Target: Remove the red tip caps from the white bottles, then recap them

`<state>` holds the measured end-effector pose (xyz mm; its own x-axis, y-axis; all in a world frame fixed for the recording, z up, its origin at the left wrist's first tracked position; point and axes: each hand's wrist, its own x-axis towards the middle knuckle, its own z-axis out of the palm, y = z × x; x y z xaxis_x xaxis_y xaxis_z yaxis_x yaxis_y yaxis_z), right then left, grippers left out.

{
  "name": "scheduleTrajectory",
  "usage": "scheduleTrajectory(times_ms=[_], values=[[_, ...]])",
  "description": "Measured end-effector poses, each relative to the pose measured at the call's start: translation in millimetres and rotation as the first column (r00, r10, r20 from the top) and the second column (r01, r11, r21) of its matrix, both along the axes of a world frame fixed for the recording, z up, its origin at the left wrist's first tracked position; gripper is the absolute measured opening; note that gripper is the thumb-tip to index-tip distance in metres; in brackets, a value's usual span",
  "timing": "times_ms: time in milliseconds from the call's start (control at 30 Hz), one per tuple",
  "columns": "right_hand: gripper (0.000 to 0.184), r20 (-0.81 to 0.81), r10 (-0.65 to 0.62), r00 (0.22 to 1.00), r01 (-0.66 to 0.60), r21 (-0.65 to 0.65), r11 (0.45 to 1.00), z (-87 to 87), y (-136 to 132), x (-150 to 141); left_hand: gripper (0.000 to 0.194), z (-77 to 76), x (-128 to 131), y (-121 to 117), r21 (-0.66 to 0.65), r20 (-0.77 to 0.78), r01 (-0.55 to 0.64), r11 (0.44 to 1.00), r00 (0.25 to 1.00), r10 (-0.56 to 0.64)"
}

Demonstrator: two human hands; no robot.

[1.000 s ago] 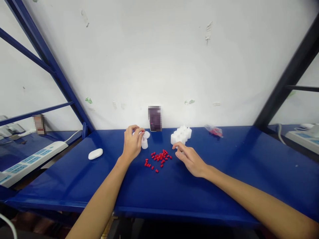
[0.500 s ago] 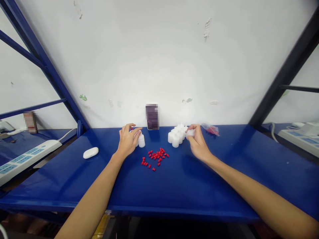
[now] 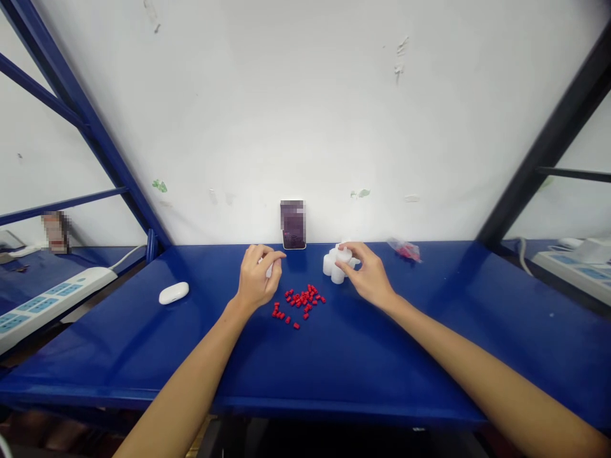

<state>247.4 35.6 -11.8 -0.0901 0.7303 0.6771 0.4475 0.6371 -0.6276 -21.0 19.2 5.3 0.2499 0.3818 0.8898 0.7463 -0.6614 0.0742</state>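
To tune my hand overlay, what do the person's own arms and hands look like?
The left hand and right hand wear no gloves. Both forearms are slim and bare as far as they show, with no sleeve, watch, bracelet or clear marking visible. Any ring would be too small to tell.

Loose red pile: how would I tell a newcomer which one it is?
Find the blue table below the white wall, then the gap between the left hand and right hand. Slightly lower in the picture lie small red pieces, scattered loose, unlike the red bits inside the clear bag near the wall.
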Motion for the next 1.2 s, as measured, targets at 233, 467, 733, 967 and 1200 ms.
scheduleTrajectory(times_ms=[233, 467, 733, 967, 1200], values=[[0.026, 0.11, 0.009, 0.994, -0.011, 0.016, 1.0, -10.0, 5, -1, 0.02, -2.5, 12, -5, -0.109, -0.089, 0.157, 0.982, 0.982, -0.167], [0.027, 0.087, -0.022, 0.996, 0.024, -0.019, 1.0, -10.7, 2, -2, 0.022, -4.8, 22, -10, -0.247, -0.155, 0.227, 0.942, 0.95, -0.27], [0.028, 0.158, -0.093, 0.983, 0.086, 0.046, 0.995, -8.6, 4, 1, 0.021, -7.1, 25, -11, -0.338, -0.166, 0.211, 0.917, 0.946, -0.279], [0.027, 0.28, -0.128, 0.951, 0.098, 0.118, 0.988, -10.1, 4, 0, 0.023, -9.0, 24, -8, -0.483, -0.167, 0.201, 0.852, 0.934, -0.315], [0.024, 0.329, -0.123, 0.936, 0.091, 0.11, 0.99, -8.2, -9, -1, 0.026, -14.9, 26, -4, -0.56, -0.22, 0.176, 0.81, 0.911, -0.349]])
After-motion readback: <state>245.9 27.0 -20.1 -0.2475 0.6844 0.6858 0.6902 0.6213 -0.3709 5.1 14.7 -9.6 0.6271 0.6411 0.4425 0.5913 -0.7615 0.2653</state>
